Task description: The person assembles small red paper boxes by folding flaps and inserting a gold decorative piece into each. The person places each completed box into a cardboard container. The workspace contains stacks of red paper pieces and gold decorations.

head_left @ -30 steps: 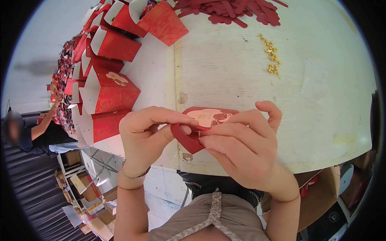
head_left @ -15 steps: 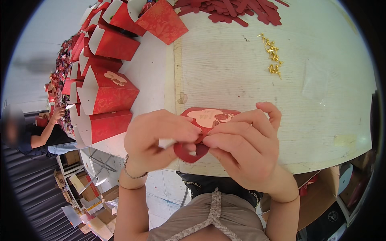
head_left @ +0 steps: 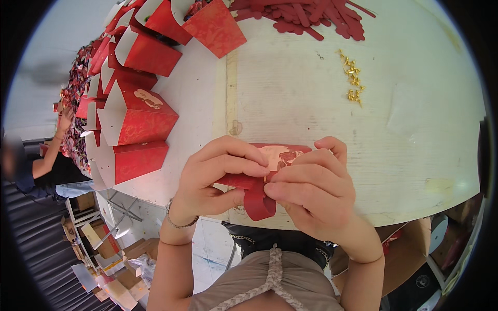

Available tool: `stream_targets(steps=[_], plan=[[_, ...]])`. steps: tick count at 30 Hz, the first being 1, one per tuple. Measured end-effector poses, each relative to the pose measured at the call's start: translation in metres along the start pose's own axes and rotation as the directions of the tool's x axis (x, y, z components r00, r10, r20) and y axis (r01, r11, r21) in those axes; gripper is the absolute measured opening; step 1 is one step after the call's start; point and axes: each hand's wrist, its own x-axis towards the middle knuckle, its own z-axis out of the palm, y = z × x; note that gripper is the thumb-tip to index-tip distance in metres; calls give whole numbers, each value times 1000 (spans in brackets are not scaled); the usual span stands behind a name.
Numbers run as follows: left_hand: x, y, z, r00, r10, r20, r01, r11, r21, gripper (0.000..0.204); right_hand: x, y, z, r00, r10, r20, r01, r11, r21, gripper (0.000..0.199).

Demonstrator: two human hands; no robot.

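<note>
Near the table's front edge I hold a red paper box (head_left: 280,149) with a pale gold printed patch on its side. A dark red paper strap (head_left: 259,206) curls down from its near edge. My left hand (head_left: 218,173) is closed on the box's left part, fingertips on the printed side and thumb below, beside the strap. My right hand (head_left: 319,181) pinches where the strap meets the box, its fingertips close together. A tiny gold spot, perhaps a fastener, shows between the two hands' fingertips. The box's right end is hidden behind my right fingers.
Several open red boxes (head_left: 148,122) stand in rows at left, beside a heap of small wrapped items (head_left: 72,98) where another person's hand (head_left: 66,116) reaches. Gold split-pin fasteners (head_left: 354,78) lie beyond my right hand. Dark red straps (head_left: 311,18) are piled at the far edge.
My left fingers have shifted right and now lie flatter over the printed side. The strap's loop has swung downward and right. The other person's hand has moved over the heap.
</note>
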Motion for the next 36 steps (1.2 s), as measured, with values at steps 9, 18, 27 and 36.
stream_targets(steps=[9, 18, 27, 36], plan=[[3, -2, 4, 1000, -2, 10, 4, 983, -182, 25, 1, 0, 2, 1000, 6, 25, -7, 999, 38, 21], [-6, -11, 2, 995, 85, -43, -87, 995, -41, 28, 0, -1, -1, 998, 16, 61, -18, 999, 31, 20], [-6, -8, 6, 972, 220, -78, -202, 960, 196, 22, 2, -3, -3, 997, -77, 18, 78, 993, -86, 20], [2, 7, 18, 978, 141, -155, -153, 986, -68, 22, 5, -2, -7, 995, -51, 83, 54, 998, -37, 31]])
